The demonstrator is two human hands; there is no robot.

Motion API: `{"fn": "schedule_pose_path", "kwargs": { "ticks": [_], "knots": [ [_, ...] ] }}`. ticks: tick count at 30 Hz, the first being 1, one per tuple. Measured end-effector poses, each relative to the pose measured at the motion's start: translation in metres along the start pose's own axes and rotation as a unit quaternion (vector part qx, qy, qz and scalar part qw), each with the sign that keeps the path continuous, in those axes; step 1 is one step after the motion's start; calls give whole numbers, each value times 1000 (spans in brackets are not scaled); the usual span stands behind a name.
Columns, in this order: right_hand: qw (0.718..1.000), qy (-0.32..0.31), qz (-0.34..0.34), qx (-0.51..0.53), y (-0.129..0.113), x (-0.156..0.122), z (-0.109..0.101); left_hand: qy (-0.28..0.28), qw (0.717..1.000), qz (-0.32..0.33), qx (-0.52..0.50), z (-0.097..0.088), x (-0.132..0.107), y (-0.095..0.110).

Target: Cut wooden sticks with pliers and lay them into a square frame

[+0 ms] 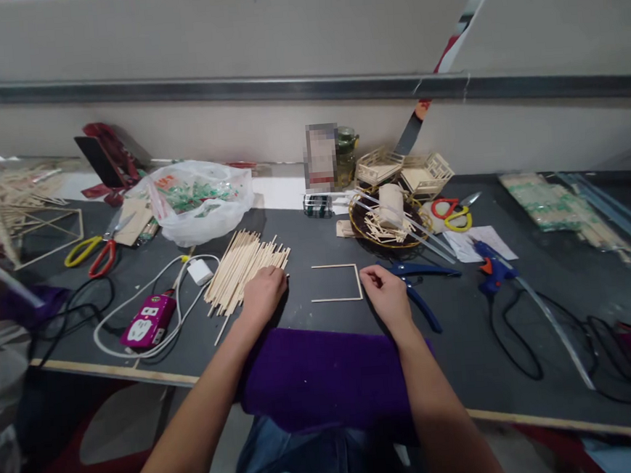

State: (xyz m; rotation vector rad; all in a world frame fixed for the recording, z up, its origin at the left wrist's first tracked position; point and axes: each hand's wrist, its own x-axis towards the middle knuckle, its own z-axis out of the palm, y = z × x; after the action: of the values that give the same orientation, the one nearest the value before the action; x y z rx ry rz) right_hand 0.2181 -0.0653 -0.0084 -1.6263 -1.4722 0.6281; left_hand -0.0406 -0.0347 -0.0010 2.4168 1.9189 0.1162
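Observation:
My left hand (266, 294) rests on the right side of a loose pile of thin wooden sticks (236, 268). Its fingers are curled down, hiding whatever lies under the tips. Three sticks form a square-cornered frame (359, 282) flat on the dark table, its missing side facing left. At the right side of this frame is my right hand (385, 293), thumb and fingers drawn together in a pinch close against the upright stick. What the pinch holds, if anything, is too small to make out. Blue pliers (424, 269) lie just beyond my right hand.
A purple cloth (326, 374) hangs over the table's front edge. To the right lies a glue gun (495, 266) with its cord. A basket (364, 236) of stick pieces stands behind. Left are a magenta power adapter (150, 322), scissors (95, 254), a plastic bag (183, 221) and another person's sleeve (0, 356).

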Motion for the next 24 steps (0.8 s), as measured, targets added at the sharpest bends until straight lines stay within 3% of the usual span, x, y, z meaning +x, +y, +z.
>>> {"fn": "schedule_pose_path", "kwargs": {
  "ticks": [5,10,12,17,24],
  "knots": [
    [1000,-2,4,3,0,0,0,27,998,53,-13,2,-7,-23],
    [1000,1,4,1,1,0,1,79,990,-23,-117,-9,-6,-2],
    [1000,0,3,-2,1,0,1,64,978,-45,-192,-10,0,15],
    [1000,-7,9,-5,1,0,1,-37,931,-142,-334,0,16,41],
    [1000,-8,5,-1,0,0,1,-41,905,-175,-387,14,21,44]
  ]
}}
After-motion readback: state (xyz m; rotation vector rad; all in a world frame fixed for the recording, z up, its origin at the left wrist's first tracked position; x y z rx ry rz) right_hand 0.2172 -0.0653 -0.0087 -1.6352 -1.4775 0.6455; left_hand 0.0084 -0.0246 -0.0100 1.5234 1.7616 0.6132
